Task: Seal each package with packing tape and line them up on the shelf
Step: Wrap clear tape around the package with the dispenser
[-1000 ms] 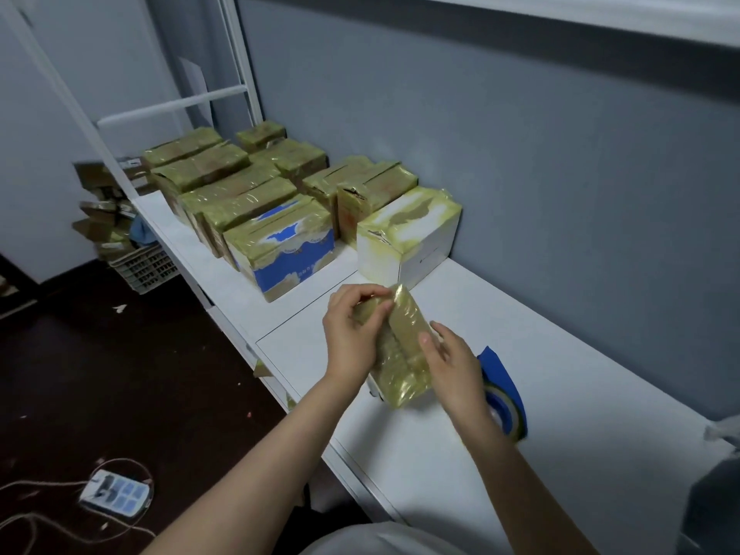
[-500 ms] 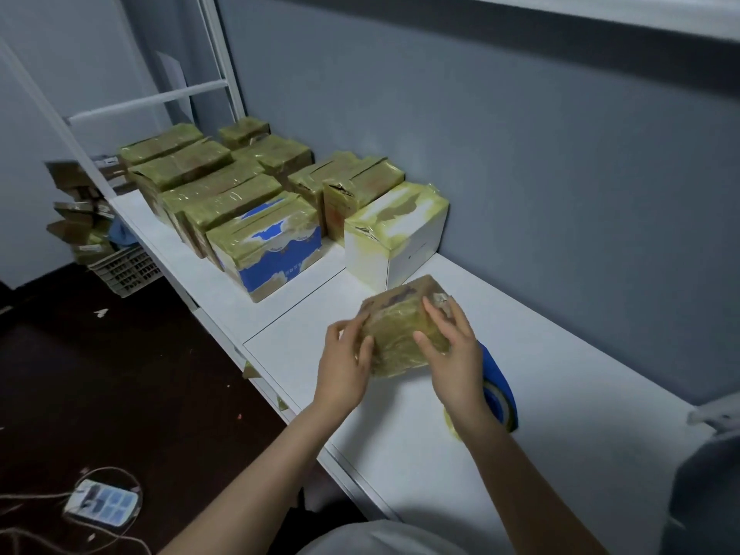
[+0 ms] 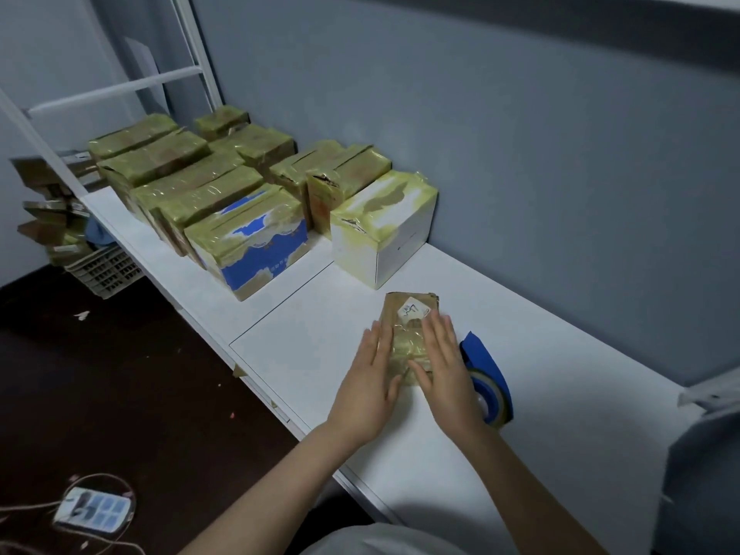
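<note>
On the white shelf [image 3: 540,314], tape [image 3: 404,348] was smoothed onto the package [image 3: 408,310] by flat, ungripping left hand [image 3: 372,378] and right hand [image 3: 444,366]; alignment beside the white box [image 3: 384,234] was judged next.

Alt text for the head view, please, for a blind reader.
The left hand and right hand lie flat on a small taped package on a white shelf, a blue tape dispenser beside it. Rows of taped boxes stand farther along.
</note>
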